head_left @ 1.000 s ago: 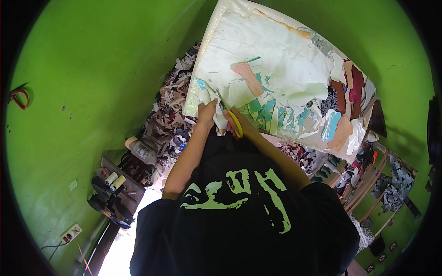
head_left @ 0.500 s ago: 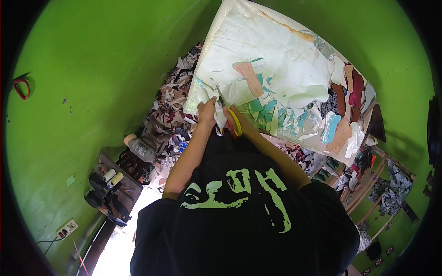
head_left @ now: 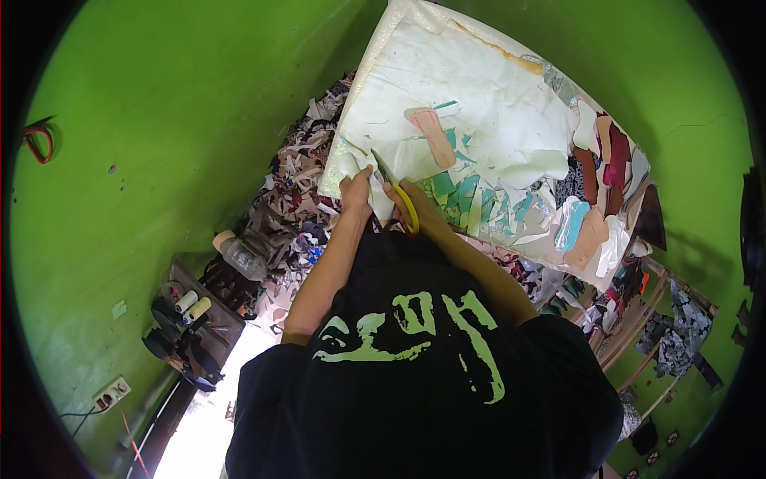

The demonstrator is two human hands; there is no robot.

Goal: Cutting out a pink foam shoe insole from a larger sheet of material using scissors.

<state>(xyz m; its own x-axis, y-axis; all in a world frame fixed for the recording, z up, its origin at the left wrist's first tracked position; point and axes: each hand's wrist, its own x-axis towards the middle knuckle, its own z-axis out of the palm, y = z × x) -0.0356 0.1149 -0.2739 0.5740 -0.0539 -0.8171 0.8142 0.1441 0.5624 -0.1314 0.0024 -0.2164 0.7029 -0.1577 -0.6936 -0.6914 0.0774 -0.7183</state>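
Where the black shirt (head_left: 415, 423) ends, the left hand (head_left: 356, 191) grips a white piece of material (head_left: 381, 205) at the near edge of the pale table (head_left: 362, 85), and the right hand (head_left: 420, 204) is closed around the yellow-handled scissors (head_left: 413, 217), blades pointing away from the body beside that piece. Farther over lie teal scraps (head_left: 463, 191), then a pink sole-shaped piece (head_left: 433, 137); dark red material (head_left: 616, 166) rests toward the right side, and beyond rises a green wall (head_left: 175, 96)

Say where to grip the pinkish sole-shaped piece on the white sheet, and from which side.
Probably pinch the sole-shaped piece by its long left edge near the middle, coming from above left: it lies flat and elongated, and teal scraps sit along its right edge.
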